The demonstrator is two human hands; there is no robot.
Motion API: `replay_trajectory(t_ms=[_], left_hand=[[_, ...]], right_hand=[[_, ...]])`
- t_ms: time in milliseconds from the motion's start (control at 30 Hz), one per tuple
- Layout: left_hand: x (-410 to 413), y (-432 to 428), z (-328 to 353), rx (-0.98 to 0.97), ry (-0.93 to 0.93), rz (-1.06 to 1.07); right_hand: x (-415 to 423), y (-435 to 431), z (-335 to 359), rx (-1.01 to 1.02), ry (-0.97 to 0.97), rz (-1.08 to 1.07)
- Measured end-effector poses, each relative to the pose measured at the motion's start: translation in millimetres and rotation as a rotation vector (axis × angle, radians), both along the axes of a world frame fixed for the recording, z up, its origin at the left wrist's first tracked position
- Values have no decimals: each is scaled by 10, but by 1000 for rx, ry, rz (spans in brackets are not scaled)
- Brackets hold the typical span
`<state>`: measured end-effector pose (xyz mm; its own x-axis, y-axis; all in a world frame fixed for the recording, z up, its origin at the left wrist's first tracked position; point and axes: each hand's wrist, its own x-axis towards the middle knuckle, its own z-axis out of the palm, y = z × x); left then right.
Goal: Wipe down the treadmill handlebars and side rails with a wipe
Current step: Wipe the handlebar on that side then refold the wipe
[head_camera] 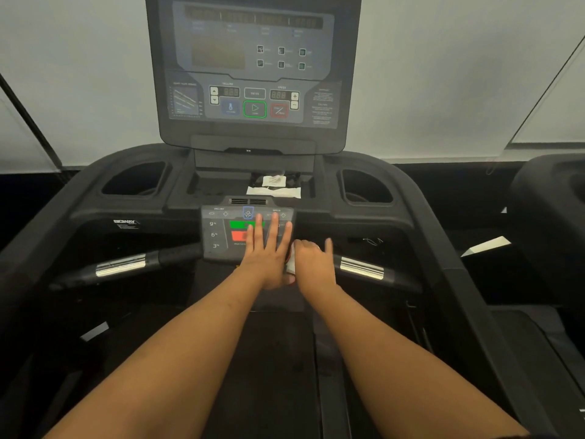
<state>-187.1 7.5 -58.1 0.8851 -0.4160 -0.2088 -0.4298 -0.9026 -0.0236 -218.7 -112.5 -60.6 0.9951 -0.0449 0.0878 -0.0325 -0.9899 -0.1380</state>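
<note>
Two bare hands are out over the treadmill's small control panel (pixel 221 232), the one that sits between the two front handlebars. The left hand (pixel 267 251) is spread flat with fingers wide, lying on the right half of that panel and covering part of the green and red buttons. The right hand (pixel 311 264) is just beside it at the panel's right edge, curled narrow around a white wipe (pixel 291 263); only a strip of the wipe peeks out in the gap between the two hands, touching both as far as I can see. It looks bunched up, can't really tell how much of it there is.

Right handlebar (pixel 364 269) with its shiny metal grip starts just past the right hand's knuckles, and the left handlebar (pixel 126 264) is well apart from either hand. Up in the console tray (pixel 221 182), near its middle, sits a white packet (pixel 273 191).
</note>
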Motion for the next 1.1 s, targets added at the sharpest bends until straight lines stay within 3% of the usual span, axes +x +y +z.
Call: replay_trajectory(t_ms=[100,367,533,667,767,1000,1100], left_hand=[[-11,-2,17,1,4,-3],[-4,1,8,-2,0,-16],[6,30,-7,-17,27,-15],[-3,16,16,-14,23,-21],[-17,21,35,-9,22,-14],[-41,12,43,28,21,-4],[-30,11,44,19,23,-9]], right_hand=[[22,-14,66,-49,123,-9],[-59,131,-291,-164,24,-47],[148,2,-171,-13,116,6],[-79,84,-306,-153,25,-38],[-248,102,-389,-239,60,-27],[11,-41,-205,-159,107,-43],[-246,-61,-313,-246,83,-31]])
